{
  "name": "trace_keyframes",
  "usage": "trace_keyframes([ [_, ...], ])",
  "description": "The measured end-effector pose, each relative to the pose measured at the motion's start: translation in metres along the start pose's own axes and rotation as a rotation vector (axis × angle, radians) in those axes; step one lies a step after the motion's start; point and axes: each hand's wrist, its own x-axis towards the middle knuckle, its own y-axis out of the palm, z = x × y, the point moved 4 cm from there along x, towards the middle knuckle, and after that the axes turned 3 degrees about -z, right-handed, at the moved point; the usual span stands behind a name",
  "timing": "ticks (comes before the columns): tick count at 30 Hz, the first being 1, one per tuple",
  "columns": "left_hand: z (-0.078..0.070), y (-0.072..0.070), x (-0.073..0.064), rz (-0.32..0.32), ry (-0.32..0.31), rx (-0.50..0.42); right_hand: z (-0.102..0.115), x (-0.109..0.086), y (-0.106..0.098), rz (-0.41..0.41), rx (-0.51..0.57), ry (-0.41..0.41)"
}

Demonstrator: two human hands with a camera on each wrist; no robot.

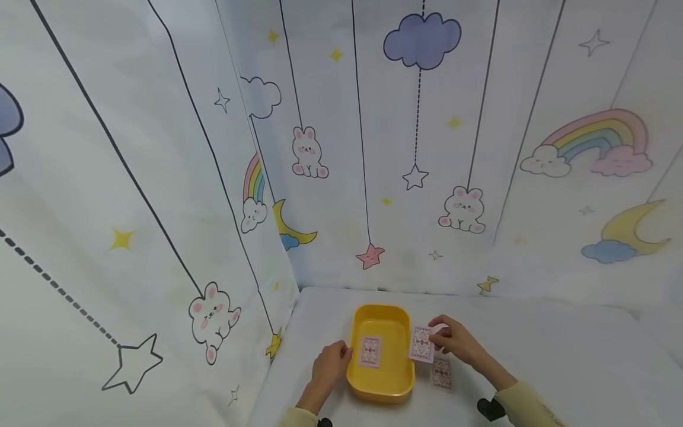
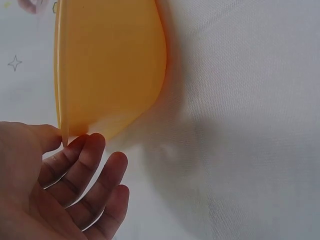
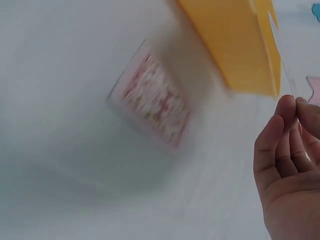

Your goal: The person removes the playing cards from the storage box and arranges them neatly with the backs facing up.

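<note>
A yellow plastic tray [image 1: 381, 391] stands on the white table, with one pink patterned playing card [image 1: 370, 351] lying inside at its left. My left hand [image 1: 332, 362] pinches the tray's left rim between thumb and fingers, as the left wrist view [image 2: 75, 185] shows too. With thumb and fingertips my right hand [image 1: 453, 339] pinches a second playing card [image 1: 422, 344] by its edge, beside and slightly over the tray's right rim. In the right wrist view this held card [image 3: 282, 57] appears edge-on. Another playing card [image 1: 441, 373] lies on the table, right of the tray, blurred in the right wrist view.
The white tabletop [image 1: 560, 356] extends to the right of the tray. Behind and to the left hang white sheets [image 1: 341, 196] printed with rabbits, clouds, stars and rainbows. A dark heart-shaped patch [image 1: 490, 409] shows near the right sleeve [image 1: 525, 403].
</note>
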Motion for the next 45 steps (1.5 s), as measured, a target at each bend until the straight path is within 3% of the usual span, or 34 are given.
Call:
trace_keyframes([
  [10,-0.004,-0.004,-0.005,-0.027,0.013,0.011,-0.065,-0.032,-0.045,0.028,-0.022,0.026],
  [19,-0.003,-0.003,-0.007,-0.044,0.013,0.033,-0.101,-0.044,-0.051,-0.051,-0.134,0.120],
  [24,-0.005,-0.003,-0.008,-0.051,0.031,0.022,-0.102,-0.047,-0.044,-0.100,-0.230,0.154],
  [32,-0.008,-0.007,-0.011,-0.054,0.068,0.001,-0.092,-0.047,-0.035,-0.107,-0.329,0.100],
  [39,-0.008,-0.008,-0.012,-0.050,0.073,0.000,-0.097,-0.043,-0.031,-0.089,-0.358,0.060],
  [45,-0.008,-0.008,-0.011,-0.044,0.059,-0.006,-0.092,-0.044,-0.029,-0.114,-0.467,-0.015],
])
